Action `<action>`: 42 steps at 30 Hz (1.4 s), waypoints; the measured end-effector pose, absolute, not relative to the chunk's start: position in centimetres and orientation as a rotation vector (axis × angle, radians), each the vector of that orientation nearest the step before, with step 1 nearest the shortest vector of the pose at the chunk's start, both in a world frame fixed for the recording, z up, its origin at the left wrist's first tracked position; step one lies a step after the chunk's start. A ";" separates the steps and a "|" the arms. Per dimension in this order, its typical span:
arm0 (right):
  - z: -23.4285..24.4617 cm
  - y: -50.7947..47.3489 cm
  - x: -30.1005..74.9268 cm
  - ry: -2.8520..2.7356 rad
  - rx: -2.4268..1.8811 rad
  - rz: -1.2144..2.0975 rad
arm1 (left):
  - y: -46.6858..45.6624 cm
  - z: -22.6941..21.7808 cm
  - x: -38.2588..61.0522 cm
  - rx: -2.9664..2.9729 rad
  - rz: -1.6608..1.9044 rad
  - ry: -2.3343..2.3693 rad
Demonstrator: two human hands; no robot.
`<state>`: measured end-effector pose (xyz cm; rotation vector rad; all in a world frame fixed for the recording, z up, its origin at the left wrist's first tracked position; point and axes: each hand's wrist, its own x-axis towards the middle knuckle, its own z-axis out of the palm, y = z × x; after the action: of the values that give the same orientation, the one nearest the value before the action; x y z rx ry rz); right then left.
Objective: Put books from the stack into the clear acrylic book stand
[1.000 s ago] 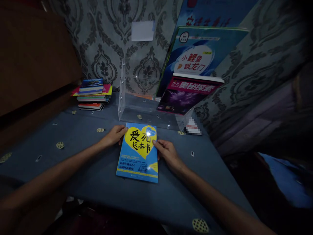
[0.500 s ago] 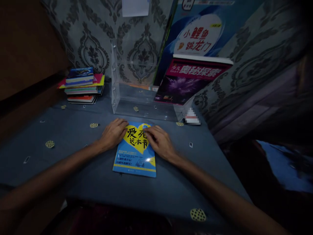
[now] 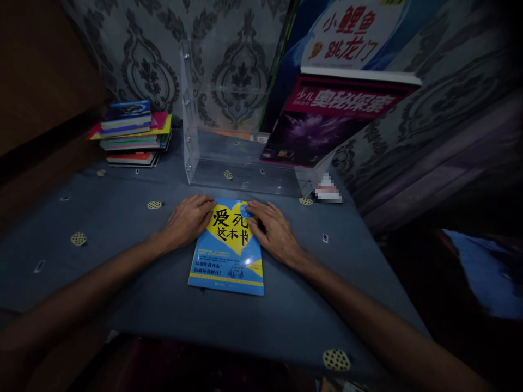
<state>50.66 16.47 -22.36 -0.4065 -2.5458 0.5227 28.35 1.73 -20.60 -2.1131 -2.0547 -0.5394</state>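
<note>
A blue paperback book [image 3: 226, 261] with a yellow heart and black Chinese lettering lies closed, cover up, on the cloth-covered table. My left hand [image 3: 188, 220] rests against its upper left edge, fingers extended and lying low, fingertips at the corner; its thumb lies along the side. At the upper right part of the cover is my right hand [image 3: 274, 228], with fingers apart and lying on the corner, its thumb near the edge of the heart. Neither hand grips the book. The undersides of my fingers are hidden.
Behind the book stands a clear acrylic rack [image 3: 245, 177], holding a purple-and-red book [image 3: 322, 122] tilted at its right. A large blue picture book [image 3: 351, 38] rises behind that. Several stacked books [image 3: 131, 136] are at the back left. A blurred-out white object [image 3: 327, 189] sits beside the rack.
My right hand's fingers have straightened and spread from a more bunched pose over the heart, moving toward the upper right corner. My left hand and the book stay nearly still; the view has shifted slightly.
</note>
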 end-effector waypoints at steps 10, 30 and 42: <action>-22.5 16.9 50.6 -2.441 -0.434 0.670 | 2.8 -20.2 28.1 -2.307 -0.496 -1.952; -22.8 17.4 50.9 -2.355 -0.475 0.917 | 5.4 -19.3 29.4 -2.462 -0.360 -1.817; -22.5 16.9 51.0 -2.405 -0.476 0.813 | 7.3 -18.9 30.3 -2.550 -0.332 -1.796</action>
<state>51.00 16.95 -22.50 -0.4758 -2.4046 0.8130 30.33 7.30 -18.93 -2.5505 -1.7965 -0.3317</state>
